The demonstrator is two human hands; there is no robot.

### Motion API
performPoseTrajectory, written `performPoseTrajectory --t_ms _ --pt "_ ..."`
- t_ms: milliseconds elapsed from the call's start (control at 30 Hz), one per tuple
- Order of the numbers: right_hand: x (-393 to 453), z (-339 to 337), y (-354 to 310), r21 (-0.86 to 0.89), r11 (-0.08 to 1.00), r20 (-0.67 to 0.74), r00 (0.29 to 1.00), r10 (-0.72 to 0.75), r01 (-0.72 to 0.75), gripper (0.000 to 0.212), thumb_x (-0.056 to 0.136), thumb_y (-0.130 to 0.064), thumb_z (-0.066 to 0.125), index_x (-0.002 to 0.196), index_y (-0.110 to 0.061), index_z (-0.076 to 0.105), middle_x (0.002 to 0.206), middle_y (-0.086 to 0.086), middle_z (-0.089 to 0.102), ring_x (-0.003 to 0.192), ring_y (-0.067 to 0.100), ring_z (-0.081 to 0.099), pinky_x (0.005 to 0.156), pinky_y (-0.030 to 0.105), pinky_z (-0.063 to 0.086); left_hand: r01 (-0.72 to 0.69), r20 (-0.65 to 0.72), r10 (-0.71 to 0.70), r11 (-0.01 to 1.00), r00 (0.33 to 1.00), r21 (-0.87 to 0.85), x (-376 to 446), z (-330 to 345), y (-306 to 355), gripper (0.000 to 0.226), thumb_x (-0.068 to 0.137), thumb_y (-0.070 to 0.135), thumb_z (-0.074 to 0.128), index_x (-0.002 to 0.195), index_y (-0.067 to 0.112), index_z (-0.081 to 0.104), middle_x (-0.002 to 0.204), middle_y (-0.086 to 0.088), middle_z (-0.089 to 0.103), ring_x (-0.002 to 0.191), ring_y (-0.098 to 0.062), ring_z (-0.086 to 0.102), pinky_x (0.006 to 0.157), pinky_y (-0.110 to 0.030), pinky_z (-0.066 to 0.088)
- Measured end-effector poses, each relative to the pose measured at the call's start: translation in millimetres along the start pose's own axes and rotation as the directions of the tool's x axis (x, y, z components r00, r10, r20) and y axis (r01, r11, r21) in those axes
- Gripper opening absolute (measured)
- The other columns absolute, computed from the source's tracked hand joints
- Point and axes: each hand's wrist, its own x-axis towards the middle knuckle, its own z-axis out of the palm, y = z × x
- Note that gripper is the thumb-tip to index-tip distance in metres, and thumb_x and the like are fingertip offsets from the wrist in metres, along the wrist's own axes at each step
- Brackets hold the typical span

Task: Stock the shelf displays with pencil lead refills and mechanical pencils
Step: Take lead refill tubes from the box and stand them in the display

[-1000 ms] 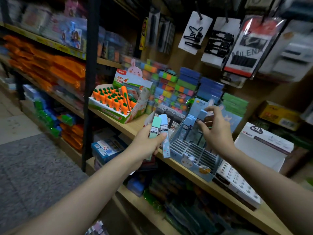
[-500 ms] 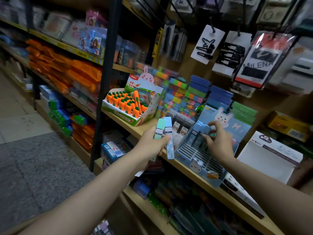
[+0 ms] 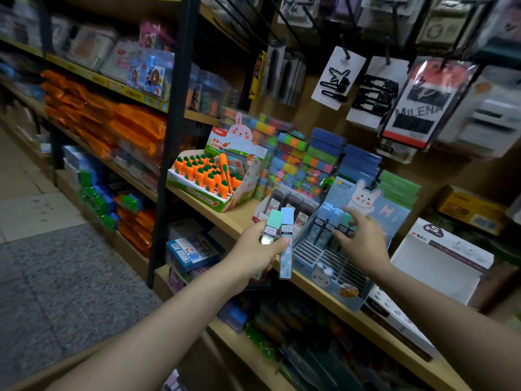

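Wooden shelf [image 3: 242, 221] at frame centre carries a carrot-eraser box [image 3: 210, 183] and a blue rabbit display tray [image 3: 332, 258] printed "Hi". Left hand [image 3: 255, 256], lower centre, grips two upright lead refill cases, one green [image 3: 270, 228] and one blue [image 3: 286, 244], the blue labelled "2B/0.5". Right hand [image 3: 362, 241] hovers over the tray's back rows, fingers spread wide, holding nothing. Upper right: a hanging hairpin pack [image 3: 423, 108] reads "MILENA". Right of the tray, a white box [image 3: 442, 255] bears "M&G".
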Motion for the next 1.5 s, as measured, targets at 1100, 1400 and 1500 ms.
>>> performPoseTrajectory --t_ms 1100,1400,1500 --pt "11.4 11.2 -12.0 0.170 0.965 -0.071 0.980 -0.188 0.198 0.027 0.090 -0.010 0.067 0.108 -0.022 0.051 0.098 -0.003 0.056 0.086 0.015 0.061 0.078 0.037 0.056 0.156 0.027 -0.154 0.977 0.988 -0.143 11.1 2.7 -26.1 0.029 0.099 0.015 0.052 0.127 0.020 0.055 0.099 -0.004 0.064 0.087 -0.011 0.065 0.074 -0.025 0.058" --pt "12.1 31.3 -15.4 0.165 0.973 -0.078 0.986 -0.150 0.161 0.025 0.089 -0.010 0.067 0.111 -0.015 0.055 0.104 0.002 0.063 0.093 0.016 0.061 0.083 0.036 0.056 0.129 0.022 -0.127 0.983 0.992 -0.134 15.9 1.0 -25.8 0.032 0.099 0.012 0.051 0.131 0.012 0.054 0.094 -0.004 0.061 0.083 -0.010 0.063 0.076 -0.026 0.058" --pt "10.4 32.1 -18.3 0.131 0.978 -0.070 0.986 -0.151 0.160 0.025 0.090 -0.011 0.067 0.112 -0.013 0.057 0.110 0.008 0.064 0.097 0.021 0.063 0.086 0.042 0.056 0.139 0.028 -0.137 0.981 0.990 -0.132 15.6 2.3 -25.9 0.029 0.099 0.012 0.051 0.128 0.015 0.056 0.096 -0.004 0.062 0.085 -0.010 0.063 0.077 -0.026 0.058"
